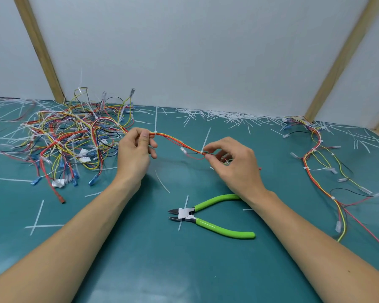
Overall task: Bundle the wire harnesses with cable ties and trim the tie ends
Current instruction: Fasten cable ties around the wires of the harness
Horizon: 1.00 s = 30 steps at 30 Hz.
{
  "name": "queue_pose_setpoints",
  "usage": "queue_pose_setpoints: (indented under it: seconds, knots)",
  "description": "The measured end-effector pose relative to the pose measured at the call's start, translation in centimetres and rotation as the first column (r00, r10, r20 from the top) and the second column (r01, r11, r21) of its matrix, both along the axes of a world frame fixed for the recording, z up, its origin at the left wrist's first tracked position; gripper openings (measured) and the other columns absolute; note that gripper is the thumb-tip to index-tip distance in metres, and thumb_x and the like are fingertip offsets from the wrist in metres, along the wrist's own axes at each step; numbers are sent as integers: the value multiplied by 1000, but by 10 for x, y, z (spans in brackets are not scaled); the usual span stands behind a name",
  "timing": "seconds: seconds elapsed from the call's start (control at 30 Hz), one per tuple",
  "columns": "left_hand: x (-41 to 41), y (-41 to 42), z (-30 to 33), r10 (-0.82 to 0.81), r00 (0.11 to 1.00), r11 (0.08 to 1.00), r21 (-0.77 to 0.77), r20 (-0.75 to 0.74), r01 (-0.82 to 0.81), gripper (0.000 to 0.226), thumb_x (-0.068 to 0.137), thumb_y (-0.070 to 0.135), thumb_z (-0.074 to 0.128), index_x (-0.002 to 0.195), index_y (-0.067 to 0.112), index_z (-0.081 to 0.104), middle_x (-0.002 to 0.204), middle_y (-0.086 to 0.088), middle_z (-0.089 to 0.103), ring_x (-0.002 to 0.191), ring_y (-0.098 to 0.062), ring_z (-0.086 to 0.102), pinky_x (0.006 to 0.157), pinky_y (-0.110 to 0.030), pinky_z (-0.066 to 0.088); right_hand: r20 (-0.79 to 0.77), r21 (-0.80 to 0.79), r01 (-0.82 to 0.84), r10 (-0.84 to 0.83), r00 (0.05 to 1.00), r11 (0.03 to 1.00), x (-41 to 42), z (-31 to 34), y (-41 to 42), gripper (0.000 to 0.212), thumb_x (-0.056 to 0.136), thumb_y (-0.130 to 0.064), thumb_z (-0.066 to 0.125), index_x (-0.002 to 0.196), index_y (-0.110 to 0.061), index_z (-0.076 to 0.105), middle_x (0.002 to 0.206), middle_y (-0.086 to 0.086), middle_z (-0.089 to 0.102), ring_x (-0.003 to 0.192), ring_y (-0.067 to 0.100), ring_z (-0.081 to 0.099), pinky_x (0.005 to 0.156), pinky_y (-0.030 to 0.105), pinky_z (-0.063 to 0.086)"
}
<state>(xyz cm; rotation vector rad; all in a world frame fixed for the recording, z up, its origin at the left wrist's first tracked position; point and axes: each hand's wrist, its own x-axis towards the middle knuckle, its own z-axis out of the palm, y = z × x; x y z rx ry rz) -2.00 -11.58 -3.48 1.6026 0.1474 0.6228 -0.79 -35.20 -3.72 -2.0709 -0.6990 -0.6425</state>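
Red, orange and yellow strands of one wire harness (pixel 175 142) run between the two hands above the tabletop (pixel 140 259); the left hand (pixel 134 154) has its fingers (pixel 145 136) curled and pinched on the harness just beside a cable tie (pixel 155 132) whose untrimmed tail stands upright; the right hand (pixel 232 162) pinches the harness at a second cable tie (pixel 204 147), its tail likewise uncut, though whether this tie is fully cinched cannot be told from here. Green-handled cutters (pixel 206 216) lie unused on the tabletop near the right wrist, blades apart; trimming of these two tails appears to be what remains for this harness. A tangled pile of harnesses (pixel 70 136) sits to the left, many already bearing ties; a tied harness (pixel 324 171) lies stretched out at the right; white tie offcuts (pixel 217 115) litter the far tabletop, suggesting the work is well advanced.
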Motion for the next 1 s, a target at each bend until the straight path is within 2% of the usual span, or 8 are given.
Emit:
queue_pose_setpoints:
  seconds: [0.13,0.37,0.43,0.57,0.63,0.77,0.9,1.0]
  knots:
    - [-1,-1,2,10,1000,1000,-20,14,-10,25,109,19,42,88,18,54,79,-4,60,49,-9,51,46,-18,35,205,-63,46,-32,978,997,-2,1,2,16,90,-10,76,95,-24,81,97,-10,68,77,5,65,65,38,55]
    - [-3,-3,3,11,1000,1000,7,29,-11,20,109,18,42,92,14,53,78,-4,60,49,-9,52,45,-16,36,388,-163,111,-40,921,980,0,1,-2,22,86,0,73,92,-19,83,97,-1,72,77,22,65,62,36,53]
    - [-2,-3,3,21,999,1000,15,38,-21,22,109,18,42,90,17,53,79,-4,60,49,-10,51,45,-16,36,323,-159,79,-24,946,984,0,0,-1,21,87,-2,74,94,-20,83,97,-3,73,78,20,67,64,36,55]
    - [0,2,3,91,994,996,8,62,-92,23,109,18,41,89,17,52,76,-2,58,50,-11,51,44,-16,35,-77,-51,2,-6,997,999,-2,-3,2,18,87,-13,75,100,-25,78,89,-13,73,72,10,67,74,32,56]
    - [0,5,3,139,987,990,-2,77,-139,22,109,19,40,90,15,51,73,1,56,48,-8,51,44,-16,35,-284,146,19,24,959,989,-1,-1,1,12,90,-26,66,93,-22,78,78,-6,75,63,13,68,67,29,56]
    - [1,9,5,216,972,976,-8,97,-217,26,109,19,42,84,22,50,70,2,54,43,-4,47,47,-18,41,-544,503,384,-61,837,774,10,9,-10,50,103,-39,39,83,-14,77,64,6,72,40,18,53,44,22,45]
    - [1,10,5,247,965,968,18,92,-250,26,108,19,43,84,21,50,70,2,54,41,-3,47,46,-18,42,-592,572,529,-131,795,627,17,17,-21,53,108,-37,33,83,-14,73,65,2,71,44,14,49,46,24,40]
    - [2,11,4,265,960,962,38,87,-269,21,108,19,44,89,15,53,70,2,55,39,-2,48,45,-16,41,-400,562,491,-302,866,665,15,19,-23,38,107,-24,39,85,-19,70,76,-2,66,66,9,53,67,31,43]
